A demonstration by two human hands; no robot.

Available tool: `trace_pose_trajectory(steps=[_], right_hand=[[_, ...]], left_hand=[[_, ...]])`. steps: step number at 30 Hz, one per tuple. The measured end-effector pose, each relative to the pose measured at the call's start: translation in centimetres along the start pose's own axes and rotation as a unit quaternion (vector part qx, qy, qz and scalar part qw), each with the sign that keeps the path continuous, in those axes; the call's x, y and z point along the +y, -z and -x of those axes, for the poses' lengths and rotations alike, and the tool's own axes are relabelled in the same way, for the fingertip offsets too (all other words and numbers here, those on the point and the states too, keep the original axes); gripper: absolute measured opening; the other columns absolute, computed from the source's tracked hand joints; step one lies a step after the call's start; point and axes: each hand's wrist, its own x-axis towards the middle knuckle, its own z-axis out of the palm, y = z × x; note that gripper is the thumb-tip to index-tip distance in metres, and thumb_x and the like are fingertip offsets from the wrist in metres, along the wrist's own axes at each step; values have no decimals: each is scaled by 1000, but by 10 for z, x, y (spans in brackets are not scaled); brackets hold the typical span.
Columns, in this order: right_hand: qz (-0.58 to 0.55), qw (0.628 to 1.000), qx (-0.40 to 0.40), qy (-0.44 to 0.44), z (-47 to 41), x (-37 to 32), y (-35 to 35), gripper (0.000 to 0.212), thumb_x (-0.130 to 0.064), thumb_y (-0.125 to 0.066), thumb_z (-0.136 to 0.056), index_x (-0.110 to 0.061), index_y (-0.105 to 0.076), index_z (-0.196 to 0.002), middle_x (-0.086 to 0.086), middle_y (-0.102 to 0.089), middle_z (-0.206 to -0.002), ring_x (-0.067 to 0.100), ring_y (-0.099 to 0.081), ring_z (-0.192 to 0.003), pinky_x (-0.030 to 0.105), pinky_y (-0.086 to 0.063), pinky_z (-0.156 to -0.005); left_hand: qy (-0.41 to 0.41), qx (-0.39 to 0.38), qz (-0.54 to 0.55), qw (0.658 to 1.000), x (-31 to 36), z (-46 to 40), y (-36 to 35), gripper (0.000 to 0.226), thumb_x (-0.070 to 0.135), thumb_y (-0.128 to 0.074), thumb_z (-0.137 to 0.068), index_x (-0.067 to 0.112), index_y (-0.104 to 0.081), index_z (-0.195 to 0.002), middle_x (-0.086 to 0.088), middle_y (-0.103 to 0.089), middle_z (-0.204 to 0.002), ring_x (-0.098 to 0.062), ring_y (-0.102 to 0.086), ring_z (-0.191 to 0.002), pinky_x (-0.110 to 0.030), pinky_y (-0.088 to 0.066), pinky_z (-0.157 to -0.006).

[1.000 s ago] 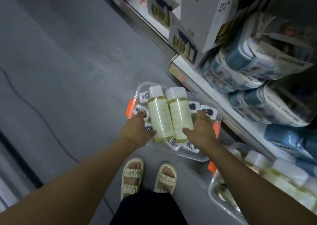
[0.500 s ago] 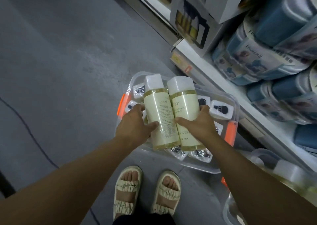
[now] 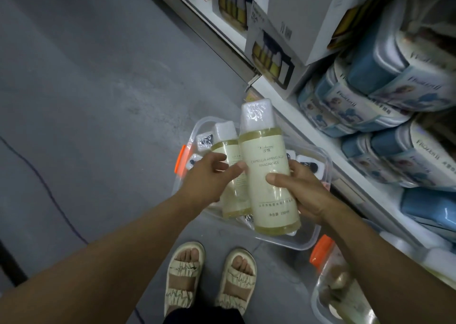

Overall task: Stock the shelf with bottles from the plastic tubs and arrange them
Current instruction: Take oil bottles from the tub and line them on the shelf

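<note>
While standing over a clear plastic tub (image 3: 318, 234) on the floor, a person grips one pale bottle (image 3: 267, 173) in the right hand (image 3: 303, 190); the left hand (image 3: 206, 178) clasps a second bottle (image 3: 230, 175) just behind. Held close together, their film-wrapped sides could knock or slip before reaching the shelf (image 3: 328, 138).

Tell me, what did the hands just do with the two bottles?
Both hands lifted the two pale yellow, white-capped bottles up out of the clear plastic tub with orange clips. The right hand raised its bottle higher and turned its label to the camera; the left hand grips the lower bottle. The tub stayed on the floor.
</note>
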Motion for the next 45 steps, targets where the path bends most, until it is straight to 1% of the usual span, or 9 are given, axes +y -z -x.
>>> trace_pose_trajectory(steps=[4, 8, 14, 17, 21, 27, 30, 36, 45], right_hand=[[33, 998, -44, 10, 10, -13, -34, 60, -25, -77, -58, -19, -54, -112, 6, -70, -107, 23, -70, -95, 48, -55, -86], [62, 996, -65, 20, 18, -19, -76, 64, -28, -81, -55, -22, -54, -113, 1, -70, -105, 18, -70, -92, 41, -57, -80], [56, 994, -90, 19, 24, -8, -115, 50, -32, -73, -77, -17, -53, -120, 1, -68, -112, 16, -67, -100, 33, -55, -85], [93, 992, 73, 49, 13, 1, -105, 36, -22, -58, -91, -18, -52, -127, 0, -58, -121, 13, -58, -102, 20, -47, -75], [343, 910, 224, 68, -24, 23, -96, 73, -22, -69, -77, -15, -31, -138, 10, -36, -136, 26, -39, -123, 38, -39, -97], [510, 812, 277, 54, -68, 47, -129, 111, -45, -84, -60, -12, -16, -141, 16, -24, -139, 33, -35, -123, 46, -43, -93], [476, 832, 280, 41, -74, 46, -114, 103, -38, -87, -58, -12, -23, -134, 16, -34, -130, 33, -45, -113, 40, -45, -82], [199, 958, 205, 5, -63, 33, -58, 75, -21, -84, -65, -19, -36, -122, 2, -55, -111, 18, -59, -90, 31, -48, -71], [134, 973, 188, -6, -52, 46, -18, 49, -13, -62, -84, -18, -46, -130, 5, -61, -114, 19, -61, -90, 33, -50, -71]], left_hand=[[0, -67, 93, 993, 11, 13, 24, 65, 60, -67, -72, 20, -61, -122, 9, -69, -112, -7, -65, -100, -18, -47, -69], [-5, -80, 164, 983, 2, 24, 48, 48, 41, -66, -75, 15, -62, -116, -2, -73, -103, -9, -70, -85, -16, -54, -59], [-12, -42, 242, 969, -30, 26, 70, 69, 49, -72, -64, 15, -57, -123, -8, -72, -105, -24, -71, -91, -33, -57, -65], [-3, -12, 251, 968, -42, 17, 78, 84, 52, -74, -51, 17, -52, -125, -9, -71, -107, -26, -71, -92, -43, -59, -73], [5, 4, 256, 967, -59, -1, 85, 88, 48, -79, -47, 18, -50, -125, -11, -69, -111, -30, -69, -97, -52, -55, -85], [24, 10, 263, 964, -84, -21, 84, 91, 48, -80, -45, 20, -47, -126, -11, -68, -113, -30, -70, -96, -53, -57, -81], [29, 6, 264, 964, -89, -26, 80, 91, 47, -80, -44, 21, -47, -125, -10, -68, -112, -29, -70, -95, -51, -57, -80], [37, -10, 268, 963, -94, -34, 69, 93, 45, -81, -47, 17, -46, -129, -14, -67, -114, -32, -69, -97, -56, -55, -82], [41, -24, 242, 969, -87, -38, 54, 93, 47, -81, -48, 18, -47, -129, -13, -67, -114, -32, -69, -97, -55, -56, -81]])
